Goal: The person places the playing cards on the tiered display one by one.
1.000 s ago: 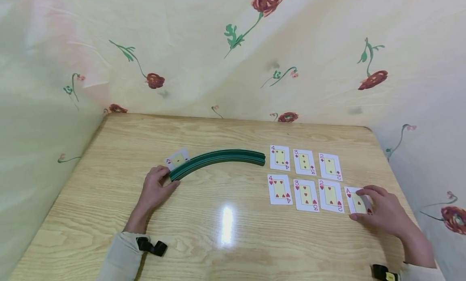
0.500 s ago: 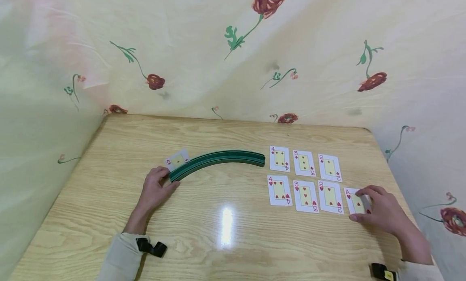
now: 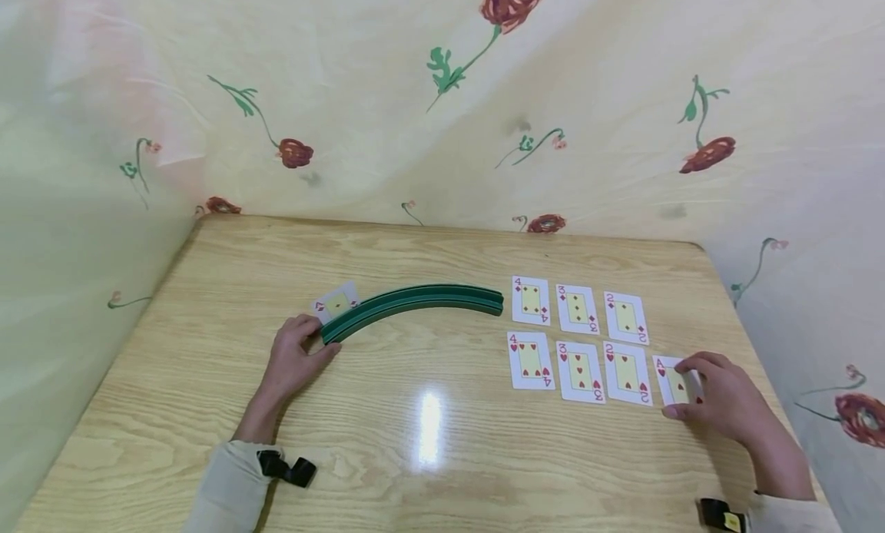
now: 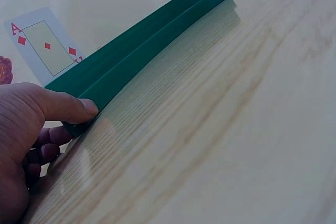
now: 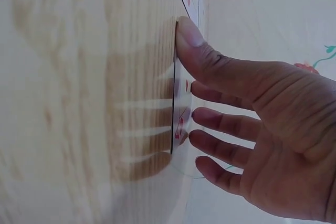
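A green curved track piece [image 3: 429,293] lies across the table's middle. My left hand [image 3: 293,356] grips its left end, thumb on the near side, as the left wrist view also shows. The ace of diamonds [image 4: 44,43] lies behind that end, partly hidden by the track. At the right, my right hand [image 3: 722,395] rests over the ace of hearts [image 3: 671,375], covering its right part. In the right wrist view the thumb [image 5: 190,32] touches the card's near edge, and the relaxed fingers [image 5: 226,124] reach over its face.
To the left of the ace of hearts lie the two [image 3: 628,373], three [image 3: 581,372] and four of hearts [image 3: 531,361]. Behind them are the two [image 3: 626,318], three [image 3: 578,309] and four of diamonds [image 3: 531,300], close to the track's right end. A flowered cloth [image 3: 387,95] hangs behind the table.
The right forearm has shifted slightly left while its fingers stay at the ace of hearts. The left hand, the track and the cards have not visibly moved.
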The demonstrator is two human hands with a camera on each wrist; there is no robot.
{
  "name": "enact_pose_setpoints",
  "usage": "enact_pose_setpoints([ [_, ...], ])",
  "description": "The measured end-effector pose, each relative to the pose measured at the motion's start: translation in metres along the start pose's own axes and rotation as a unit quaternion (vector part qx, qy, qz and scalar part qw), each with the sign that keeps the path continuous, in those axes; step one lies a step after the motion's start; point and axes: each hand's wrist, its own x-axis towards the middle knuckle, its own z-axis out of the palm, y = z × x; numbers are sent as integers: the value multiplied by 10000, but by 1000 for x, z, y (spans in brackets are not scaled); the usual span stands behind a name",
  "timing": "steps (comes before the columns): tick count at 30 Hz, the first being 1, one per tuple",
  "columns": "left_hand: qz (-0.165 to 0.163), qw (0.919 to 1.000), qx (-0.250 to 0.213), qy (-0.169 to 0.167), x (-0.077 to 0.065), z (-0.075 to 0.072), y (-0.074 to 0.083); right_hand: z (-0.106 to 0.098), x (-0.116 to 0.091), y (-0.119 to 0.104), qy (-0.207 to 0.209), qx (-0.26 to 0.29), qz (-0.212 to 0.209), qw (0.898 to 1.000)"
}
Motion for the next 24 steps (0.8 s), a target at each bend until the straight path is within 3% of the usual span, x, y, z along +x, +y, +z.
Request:
enact_pose_setpoints([
  [9, 13, 10000, -28, -18, 0, 0, -1, 2, 0, 1, -11, 157, 10, 9999],
  [15, -11, 10000, -87, -24, 0, 0, -1, -2, 1, 1, -167, 130, 271, 9994],
  [24, -20, 10000, -67, -22, 1, 0, 0, 2, -7, -3, 486, -98, 257, 9984],
])
